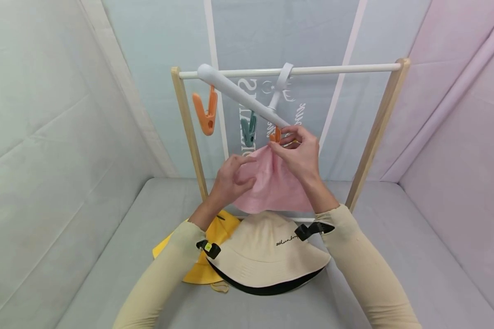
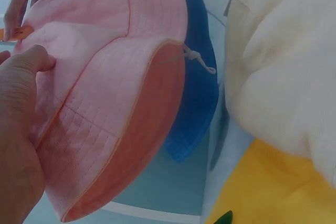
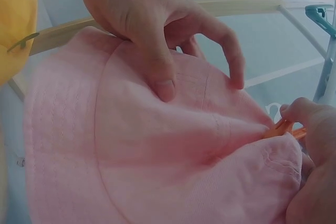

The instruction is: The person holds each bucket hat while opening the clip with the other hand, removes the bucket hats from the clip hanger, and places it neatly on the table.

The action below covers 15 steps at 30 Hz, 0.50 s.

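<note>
While lying below left hand [image 1: 232,179] and right hand [image 1: 302,153], seemingly within easy reach: cream hat [image 1: 267,253], overlapping yellow hat [image 1: 221,234]. Between the hands: pink hat [image 1: 265,185], crown gathered at orange clip [image 1: 275,135], probably so pinned to hang brim-down. At its side, left: thumb and fingers curved well apart, touching cloth, presumably to steady it. Right: thumb and fingers pinching the clip. Beyond, above the left: green clip [image 1: 249,131], second orange clip [image 1: 207,121], white hanger [image 1: 240,94] hooked over rack rail [image 1: 341,69].

Pink hat [image 1: 267,187], orange clip [image 1: 275,135], 2 hats [image 1: 259,253] [image 1: 227,226] below
</note>
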Each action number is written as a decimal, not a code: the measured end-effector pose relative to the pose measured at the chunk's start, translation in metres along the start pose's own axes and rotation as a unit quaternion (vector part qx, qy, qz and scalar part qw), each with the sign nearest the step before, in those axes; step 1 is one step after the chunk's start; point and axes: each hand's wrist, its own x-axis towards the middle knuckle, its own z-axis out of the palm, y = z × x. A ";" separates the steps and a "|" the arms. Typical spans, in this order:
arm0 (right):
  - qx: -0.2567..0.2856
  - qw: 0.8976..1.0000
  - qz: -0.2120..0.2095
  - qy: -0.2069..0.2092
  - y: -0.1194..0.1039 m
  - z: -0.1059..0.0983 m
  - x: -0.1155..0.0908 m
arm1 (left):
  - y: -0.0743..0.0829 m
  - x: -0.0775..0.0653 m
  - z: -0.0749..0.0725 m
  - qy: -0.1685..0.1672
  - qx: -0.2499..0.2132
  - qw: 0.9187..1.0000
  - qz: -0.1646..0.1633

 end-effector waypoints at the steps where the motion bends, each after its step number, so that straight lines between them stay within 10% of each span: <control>1: 0.000 1.000 0.001 0.001 0.000 0.000 0.000 | 0.000 0.000 0.000 -0.002 0.001 1.000 0.003; 15: -0.003 1.000 -0.004 0.015 -0.001 0.004 -0.003 | 0.000 -0.004 -0.004 -0.049 0.046 0.998 0.011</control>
